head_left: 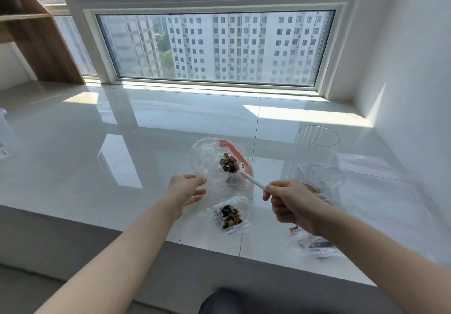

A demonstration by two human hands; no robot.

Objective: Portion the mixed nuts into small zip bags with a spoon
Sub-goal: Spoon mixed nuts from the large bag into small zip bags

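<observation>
Nearest on the bench lies a filled bag. Beyond it, left hand fingers pinch an open bag; right hand fingers grip a spoon loaded with nuts at its mouth.

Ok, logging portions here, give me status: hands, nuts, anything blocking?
Left hand holds open zip bag. Right hand grips spoon, loaded with nuts, at bag mouth. Filled bag below; nothing blocking.
</observation>
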